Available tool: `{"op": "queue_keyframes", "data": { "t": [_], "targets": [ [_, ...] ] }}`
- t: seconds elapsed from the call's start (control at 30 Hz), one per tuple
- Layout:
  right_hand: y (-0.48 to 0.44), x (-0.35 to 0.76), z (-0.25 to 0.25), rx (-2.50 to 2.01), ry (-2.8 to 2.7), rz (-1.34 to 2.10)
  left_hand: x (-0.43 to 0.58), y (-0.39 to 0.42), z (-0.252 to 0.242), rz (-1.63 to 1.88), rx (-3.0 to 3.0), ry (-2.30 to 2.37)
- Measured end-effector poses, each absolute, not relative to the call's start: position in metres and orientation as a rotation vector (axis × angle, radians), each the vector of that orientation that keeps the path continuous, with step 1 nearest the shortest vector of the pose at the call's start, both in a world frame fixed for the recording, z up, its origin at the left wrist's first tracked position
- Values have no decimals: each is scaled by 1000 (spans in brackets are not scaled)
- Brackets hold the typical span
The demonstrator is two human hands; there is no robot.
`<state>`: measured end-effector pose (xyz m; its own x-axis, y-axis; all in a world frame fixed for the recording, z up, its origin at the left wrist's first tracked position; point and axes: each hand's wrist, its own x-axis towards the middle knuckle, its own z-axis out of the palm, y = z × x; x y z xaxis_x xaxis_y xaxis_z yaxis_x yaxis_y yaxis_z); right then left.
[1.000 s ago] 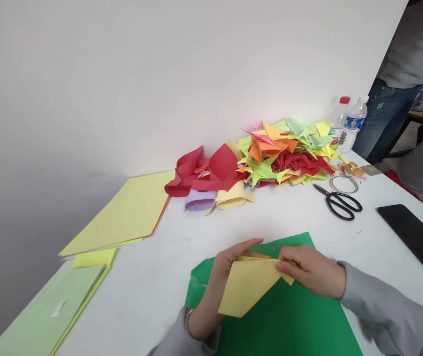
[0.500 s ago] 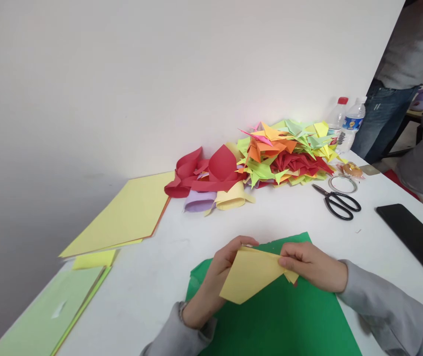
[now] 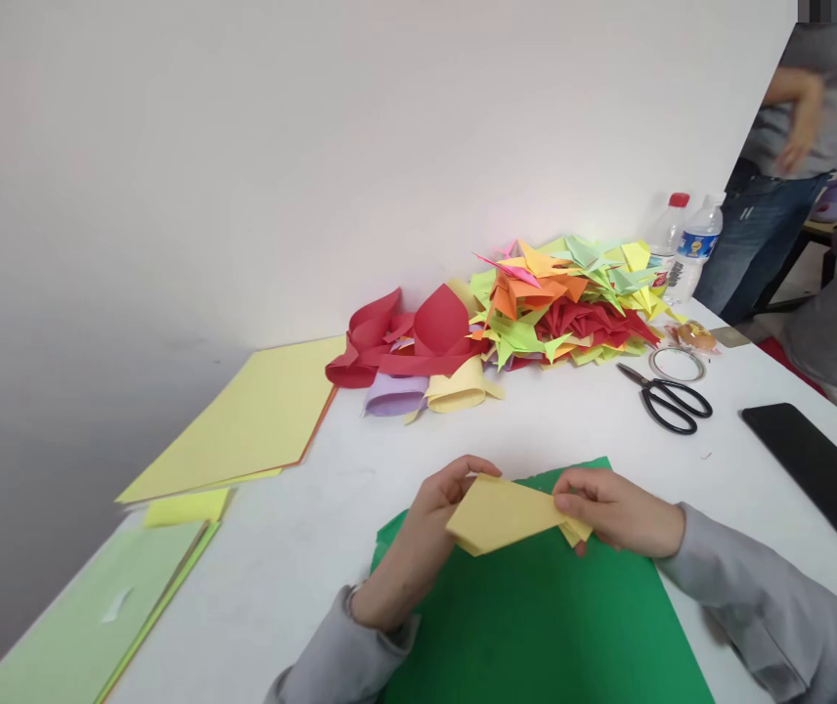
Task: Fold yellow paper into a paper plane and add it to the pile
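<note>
Between my two hands is a folded piece of yellow paper [image 3: 505,515], raised over a green sheet [image 3: 550,626] that lies on the white table. My left hand [image 3: 442,508] is behind its wide left end, with the fingers curled along the upper edge and partly hidden by the paper. At the narrow right end, my right hand [image 3: 605,506] pinches the folds between thumb and fingers. A small folded flap sticks out below that pinch.
Black-handled scissors [image 3: 669,399], a tape roll [image 3: 678,365] and a black phone [image 3: 814,477] lie to the right. Folded paper pieces [image 3: 565,303] are heaped by the wall, near two bottles [image 3: 693,249]. Paper sheets [image 3: 242,420] lie left. A person [image 3: 792,127] stands at the back right.
The yellow paper's wide left end has tipped up and now looks flatter. My left hand has shifted slightly upward with it. In the background, the standing person's arm has come into view.
</note>
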<state>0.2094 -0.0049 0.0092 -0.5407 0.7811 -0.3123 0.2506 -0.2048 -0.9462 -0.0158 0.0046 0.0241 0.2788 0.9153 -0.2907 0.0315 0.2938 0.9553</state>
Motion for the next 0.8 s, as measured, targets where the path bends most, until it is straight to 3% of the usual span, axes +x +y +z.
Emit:
{"op": "queue_keyframes", "data": {
  "t": [0.27, 0.43, 0.53, 0.7, 0.8],
  "targets": [
    [-3, 215, 10, -1292, -1820, 1630, -9, 5, 17, 685, 1167, 1217],
    [-4, 212, 6, -1407, -2145, 962, -10, 4, 7, 707, 1326, 1249],
    [-4, 212, 2, -1313, -2277, 661, -9, 2, -1, 740, 1594, 1425],
    [-6, 213, -9, -1252, -2342, 521, -4, -11, -5, 880, 2294, 1685],
    [-8, 212, -12, -1153, -2416, 251, 1, -21, -6, 732, 2734, 1507]
  ]
}}
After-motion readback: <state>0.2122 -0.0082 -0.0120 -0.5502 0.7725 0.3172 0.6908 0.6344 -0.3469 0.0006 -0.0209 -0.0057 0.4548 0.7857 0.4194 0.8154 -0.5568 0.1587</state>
